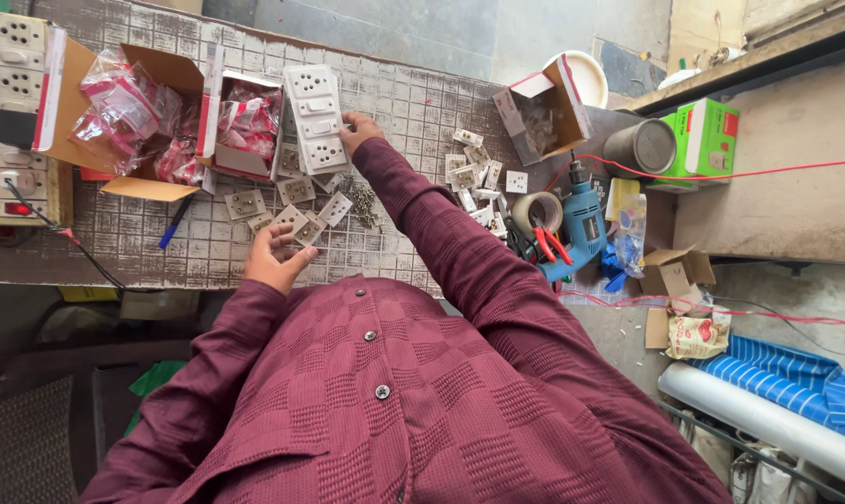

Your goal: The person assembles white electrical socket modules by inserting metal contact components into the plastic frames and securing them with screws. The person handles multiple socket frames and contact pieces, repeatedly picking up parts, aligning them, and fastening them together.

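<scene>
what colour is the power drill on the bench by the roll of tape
The power drill is blue, lying beside the roll of tape; the head view shows it.

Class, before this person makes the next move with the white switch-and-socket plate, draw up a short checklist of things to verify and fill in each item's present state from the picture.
1. Right hand touches the white switch-and-socket plate: ok.
2. Left hand has a small socket module at its fingertips: ok.
3. Firmness of the left hand's hold: cannot tell.
4. Loose screws lie on the tiled bench between the hands: ok.
5. Spare modules piled beyond the right forearm: ok.
6. Red-handled pliers and blue drill lie out of the hands: ok.
</scene>
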